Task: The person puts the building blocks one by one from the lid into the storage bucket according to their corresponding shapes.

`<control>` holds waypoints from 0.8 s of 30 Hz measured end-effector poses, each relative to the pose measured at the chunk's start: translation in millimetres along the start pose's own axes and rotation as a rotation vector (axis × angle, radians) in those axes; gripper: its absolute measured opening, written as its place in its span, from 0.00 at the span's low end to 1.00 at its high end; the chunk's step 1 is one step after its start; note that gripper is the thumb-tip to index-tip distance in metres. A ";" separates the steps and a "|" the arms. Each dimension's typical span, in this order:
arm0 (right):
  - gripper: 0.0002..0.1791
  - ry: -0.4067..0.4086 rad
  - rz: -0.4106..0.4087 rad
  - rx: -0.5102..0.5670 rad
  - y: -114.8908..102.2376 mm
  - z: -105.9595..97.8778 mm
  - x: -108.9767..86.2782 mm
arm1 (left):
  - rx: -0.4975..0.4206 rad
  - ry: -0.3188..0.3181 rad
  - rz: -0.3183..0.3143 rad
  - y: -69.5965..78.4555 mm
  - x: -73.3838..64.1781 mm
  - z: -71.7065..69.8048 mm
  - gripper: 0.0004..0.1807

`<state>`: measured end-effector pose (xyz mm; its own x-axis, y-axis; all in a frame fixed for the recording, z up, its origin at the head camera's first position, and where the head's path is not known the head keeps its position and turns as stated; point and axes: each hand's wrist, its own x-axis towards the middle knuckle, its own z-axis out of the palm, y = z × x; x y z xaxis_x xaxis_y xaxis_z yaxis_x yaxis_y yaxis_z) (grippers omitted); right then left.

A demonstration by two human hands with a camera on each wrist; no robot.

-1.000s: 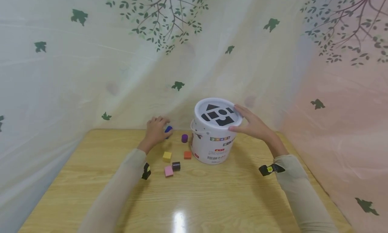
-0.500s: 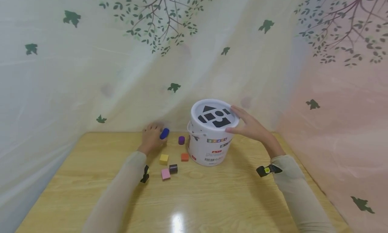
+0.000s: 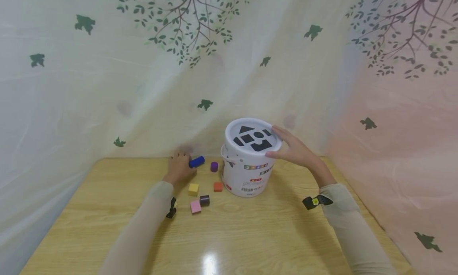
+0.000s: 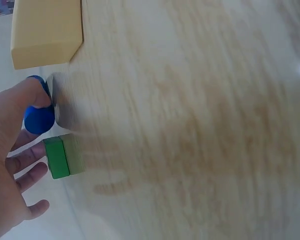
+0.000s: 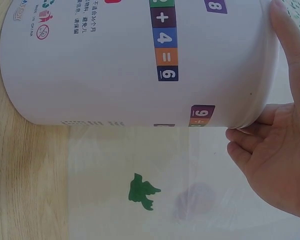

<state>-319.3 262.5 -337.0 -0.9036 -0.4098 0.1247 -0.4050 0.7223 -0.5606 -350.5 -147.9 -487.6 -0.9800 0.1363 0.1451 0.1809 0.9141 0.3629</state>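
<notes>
My left hand (image 3: 179, 167) is at the table's back edge, pinching a blue cylinder block (image 3: 197, 161) between thumb and fingers. In the left wrist view the thumb lies across the blue cylinder, and a green block (image 4: 57, 157) stands by the other fingertips; the head view hides that block behind the hand. My right hand (image 3: 295, 150) grips the lid rim of a white bucket (image 3: 247, 175), thumb on the near side and fingers on the far side. Dark shaped holes mark the bucket's lid (image 3: 234, 131).
Between the left arm and the bucket lie a purple cylinder block (image 3: 214, 166), an orange block (image 3: 218, 186), a yellow block (image 3: 193, 189), a dark cylinder block (image 3: 204, 200) and a pink block (image 3: 195, 206). A leaf-printed curtain (image 3: 161, 88) hangs behind the wooden table (image 3: 257, 235).
My left hand has taken hold of the blue cylinder, which has turned from steep to nearly level, pointing right. The right hand stays on the bucket. The head view has shifted slightly.
</notes>
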 end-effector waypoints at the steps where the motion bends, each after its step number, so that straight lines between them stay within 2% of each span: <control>1: 0.58 0.000 0.001 0.000 0.2 0.1 0.0 | -0.005 -0.005 0.003 0.1 -0.2 0.5 0.22; 10: 0.58 0.000 0.001 -0.006 -0.6 0.4 -0.2 | -0.006 -0.053 0.033 5.3 -1.2 1.8 0.22; 16: 0.58 -0.002 0.004 0.001 -2.1 0.7 -1.1 | 0.014 -0.054 0.053 5.6 -1.0 0.3 0.22; 24: 0.58 -0.001 0.003 -0.007 -3.4 -1.1 -1.3 | -0.037 -0.066 0.070 9.7 -3.1 -14.0 0.21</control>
<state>-316.9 261.1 -334.3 -0.9045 -0.4086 0.1221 -0.4034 0.7272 -0.5553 -344.5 -144.9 -471.6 -0.9680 0.2252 0.1106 0.2507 0.8868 0.3882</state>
